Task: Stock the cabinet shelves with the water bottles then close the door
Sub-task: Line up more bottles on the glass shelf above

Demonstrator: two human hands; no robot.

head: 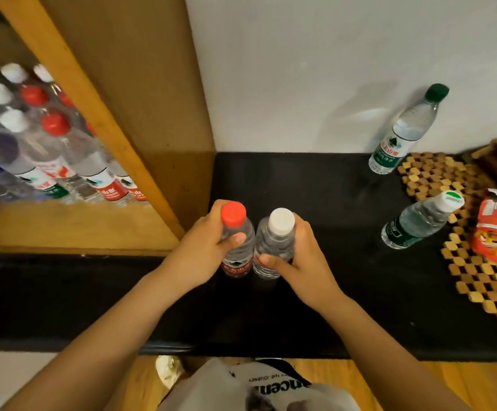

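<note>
Both hands were loaded: left hand (199,247) wrapped round the red-capped bottle (236,238), right hand (294,256) round the white-capped bottle (275,244), the two bottles upright and touching just above the black counter (300,307). Beyond and left of the left hand the cabinet shelf (72,226) was already packed with bottles, so pushing two in at once risked knocking a standing row over or snagging the wooden frame (87,96), with no free hand to catch. Far right of the right hand, a green-capped bottle (407,129) and a short bottle (419,223) still waited, so shelf room might run out before the door closes.
</note>
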